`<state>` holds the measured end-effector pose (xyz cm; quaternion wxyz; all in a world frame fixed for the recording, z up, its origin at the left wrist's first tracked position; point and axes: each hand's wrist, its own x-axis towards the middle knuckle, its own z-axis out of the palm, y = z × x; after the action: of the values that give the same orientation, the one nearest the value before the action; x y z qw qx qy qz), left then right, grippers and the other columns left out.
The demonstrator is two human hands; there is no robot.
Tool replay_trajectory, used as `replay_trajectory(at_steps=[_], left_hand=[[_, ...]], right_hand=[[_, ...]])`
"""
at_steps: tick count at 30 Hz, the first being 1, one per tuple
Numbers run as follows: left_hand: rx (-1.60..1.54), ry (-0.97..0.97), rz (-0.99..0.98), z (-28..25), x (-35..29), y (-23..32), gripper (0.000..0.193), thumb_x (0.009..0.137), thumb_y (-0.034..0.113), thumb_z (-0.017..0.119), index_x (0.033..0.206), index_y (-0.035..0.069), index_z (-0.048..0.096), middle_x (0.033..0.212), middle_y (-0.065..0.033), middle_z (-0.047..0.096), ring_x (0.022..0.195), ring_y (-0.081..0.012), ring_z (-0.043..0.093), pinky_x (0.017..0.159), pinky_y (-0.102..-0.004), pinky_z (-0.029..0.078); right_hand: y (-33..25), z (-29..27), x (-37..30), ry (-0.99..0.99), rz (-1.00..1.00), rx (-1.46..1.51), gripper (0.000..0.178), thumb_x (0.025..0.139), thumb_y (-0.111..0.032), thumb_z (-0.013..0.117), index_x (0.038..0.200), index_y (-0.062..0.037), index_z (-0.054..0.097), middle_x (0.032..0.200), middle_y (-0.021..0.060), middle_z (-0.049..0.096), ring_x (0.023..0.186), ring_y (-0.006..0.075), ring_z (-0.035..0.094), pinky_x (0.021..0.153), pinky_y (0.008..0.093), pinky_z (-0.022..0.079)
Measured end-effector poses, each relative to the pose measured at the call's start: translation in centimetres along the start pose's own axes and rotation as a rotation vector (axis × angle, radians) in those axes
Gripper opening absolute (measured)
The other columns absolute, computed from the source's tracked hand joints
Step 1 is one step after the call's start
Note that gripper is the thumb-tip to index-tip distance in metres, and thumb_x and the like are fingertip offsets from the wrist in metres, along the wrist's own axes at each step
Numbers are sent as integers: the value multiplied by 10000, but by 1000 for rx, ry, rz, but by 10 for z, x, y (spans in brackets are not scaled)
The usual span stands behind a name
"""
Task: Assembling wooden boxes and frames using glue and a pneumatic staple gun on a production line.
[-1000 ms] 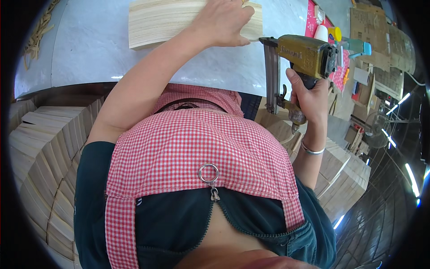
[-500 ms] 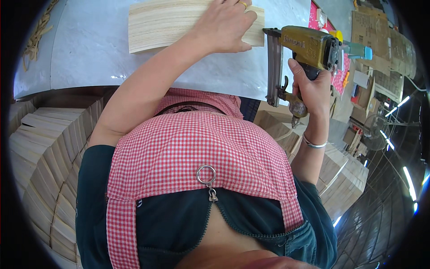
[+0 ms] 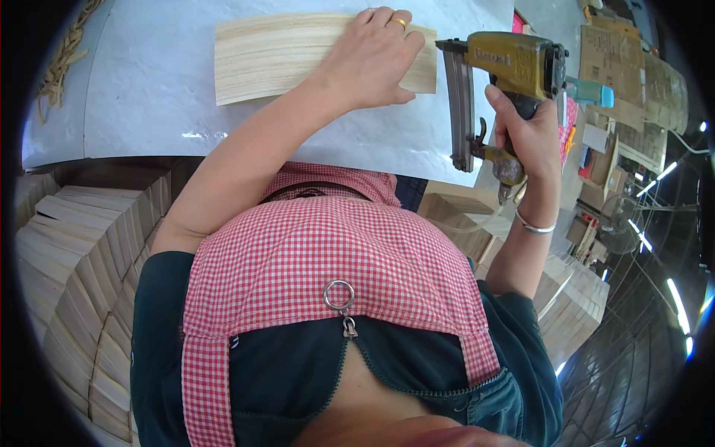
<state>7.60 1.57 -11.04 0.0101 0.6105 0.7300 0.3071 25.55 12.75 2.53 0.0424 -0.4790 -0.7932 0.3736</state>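
A pale wooden board with straight grain lies on the white-covered table. My left hand spans it near its right end, fingers over the far edge and thumb at the near edge. In my right hand is a gold-coloured pneumatic nail gun, gripped by its dark handle. The gun's nose sits right at the board's right end, towards the far corner; I cannot tell whether it touches. Its long magazine points back towards me.
Stacked wooden pieces fill the lower left, and more stacks stand at the right. Wood strips lie on the table's far left. A blue-green bottle-like object is beyond the gun. Cardboard stands at the upper right.
The board and my left hand appear lower in the view. The gun's nose has shifted along the board's right end towards the far corner. Both hands keep their hold.
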Motion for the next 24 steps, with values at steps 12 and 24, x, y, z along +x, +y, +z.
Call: replay_trajectory(at_steps=[12,24], left_hand=[[-10,-56,-18,9,-4,-5,560,642,344,907,1055,86,633,1413,-146,555,1294,-314,501,1133,-468,359],[218,-405,-261,-124,-78,-66,667,588,203,909,1128,94,532,1545,-94,453,1406,-313,420,1179,-449,342]], right_hand=[[-1,1,26,-18,0,-47,316,895,-280,795,796,-12,660,533,15,560,394,104,478,402,234,398],[7,-9,-16,23,-17,2,255,893,-212,783,835,11,675,540,17,576,394,100,487,392,234,385]])
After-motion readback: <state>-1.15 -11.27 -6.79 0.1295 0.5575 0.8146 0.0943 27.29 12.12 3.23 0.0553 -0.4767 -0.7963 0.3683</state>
